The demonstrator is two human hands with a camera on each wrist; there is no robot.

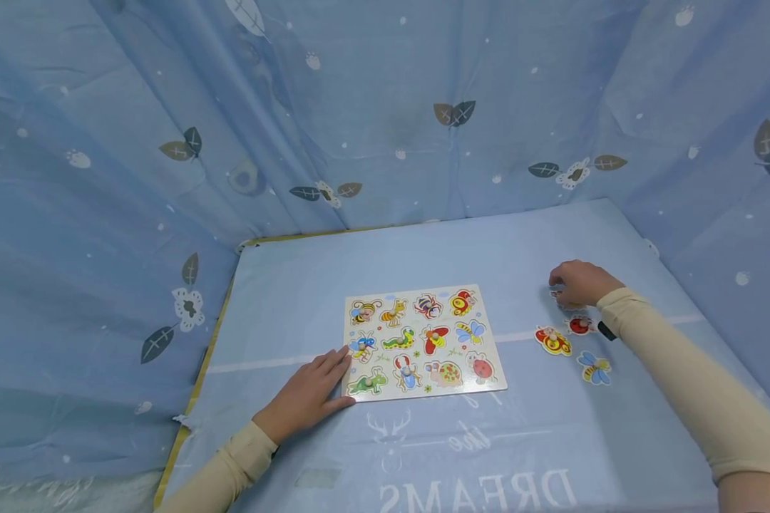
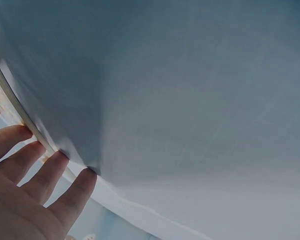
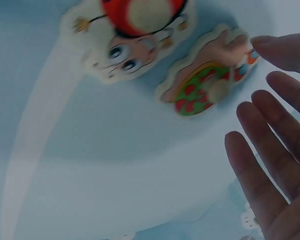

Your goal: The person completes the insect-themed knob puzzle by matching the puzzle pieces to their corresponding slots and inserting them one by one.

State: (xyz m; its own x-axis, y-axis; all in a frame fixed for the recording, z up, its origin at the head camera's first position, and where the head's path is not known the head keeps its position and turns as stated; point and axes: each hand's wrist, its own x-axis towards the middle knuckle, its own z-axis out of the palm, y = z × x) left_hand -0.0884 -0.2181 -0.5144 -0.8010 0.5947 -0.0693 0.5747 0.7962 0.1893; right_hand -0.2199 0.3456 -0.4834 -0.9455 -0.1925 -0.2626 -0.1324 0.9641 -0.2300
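Note:
A wooden peg puzzle board (image 1: 417,355) with colourful insect pictures lies on the table, several of its pieces showing knobs. At its left edge rests my left hand (image 1: 311,392), fingers extended; in the left wrist view the fingertips (image 2: 55,160) lie along the board's edge. My right hand (image 1: 580,283) is low over the table, right of the board. In the right wrist view its thumb and loosely bent fingers are close around one end of a knobbed snail puzzle piece (image 3: 205,82), with space between fingers and piece. Beside the snail lies a ladybug puzzle piece (image 3: 140,37).
Nearer than the right hand, a red and yellow butterfly piece (image 1: 553,341) and a blue-winged bee piece (image 1: 594,368) lie on the blue tablecloth (image 1: 423,256). Patterned blue curtains (image 1: 385,107) enclose the table at the back and sides.

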